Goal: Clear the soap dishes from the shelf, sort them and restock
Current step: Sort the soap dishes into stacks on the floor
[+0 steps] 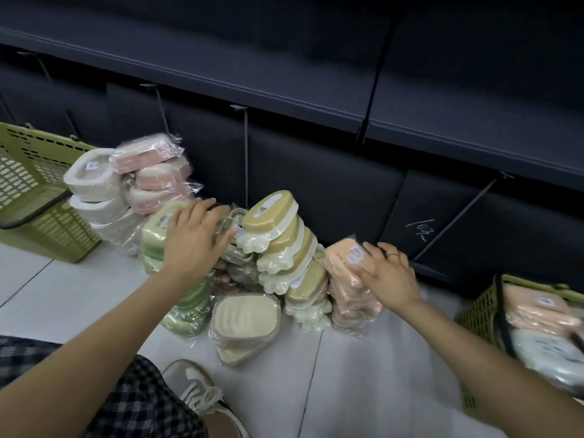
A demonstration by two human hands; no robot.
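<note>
Nearest us, our checked shorts [126, 403] and a grey shoe [202, 393] sit on the white tiled floor [363, 374], and both bare forearms reach forward from there. Just ahead lies a short stack of cream dishes [245, 320] in clear wrap, flat on the tiles between our arms. Our left hand [192, 238] rests with fingers spread and nearly straight on top of the green stack [158, 241], its fingertips touching the clear dishes [237, 245] just beyond; it grips nothing. Our right hand [390, 273] lies on the top of the peach stack [350, 279], fingers relaxed along the top dish and thumb on its near edge; whether it grips or merely presses, we cannot tell. Between the two hands leans a tilted stack of tan dishes [281, 245] with white scalloped trays. At far right a green basket [477, 314] holds more wrapped dishes. Further left stand the pink stack [155, 172] and white stack [93, 181], beside another green basket [34, 191]. Behind everything runs the dark shelf [316, 74], its lowest level bare.
</note>
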